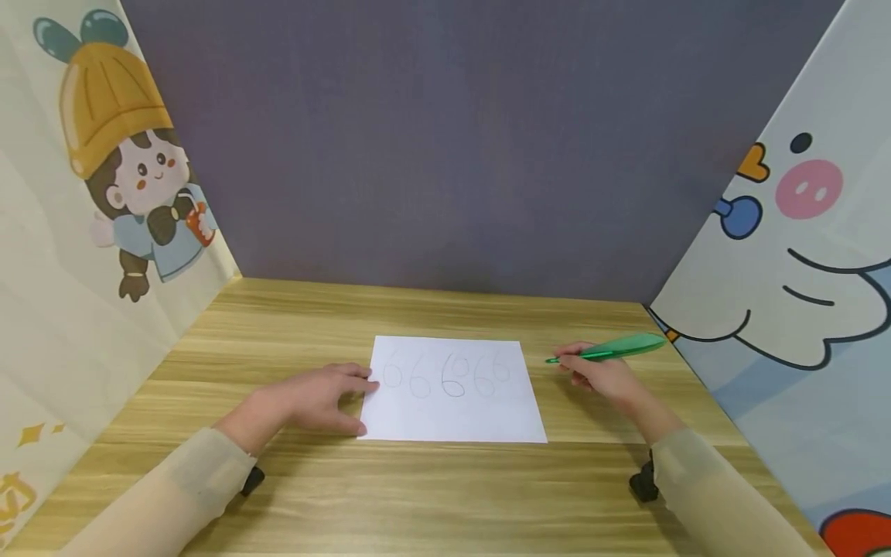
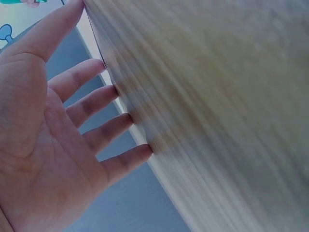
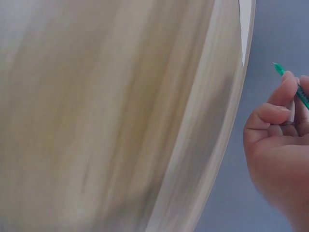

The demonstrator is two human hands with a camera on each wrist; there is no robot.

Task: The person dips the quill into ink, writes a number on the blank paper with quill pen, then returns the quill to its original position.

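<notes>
A white sheet of paper [image 1: 452, 418] lies on the table, with several 6-like figures drawn across its upper half; one near the middle is darker than the faint others. My left hand [image 1: 322, 401] rests at the paper's left edge, thumb and fingertips touching it. In the left wrist view the fingers [image 2: 91, 105] are spread and nearly straight, tips down on the surface. To the right of the paper, my right hand [image 1: 604, 377] pinches a green pen [image 1: 592, 355] with a leaf-shaped top. The right wrist view shows the pen's tip [image 3: 278, 69] held above the tabletop.
The wood-grain table [image 1: 445, 495] meets a dark grey panel [image 1: 445, 147] at the back. Cartoon-printed walls stand at left [image 1: 49, 232] and right [image 1: 780, 255]. A black strap piece shows at each sleeve cuff.
</notes>
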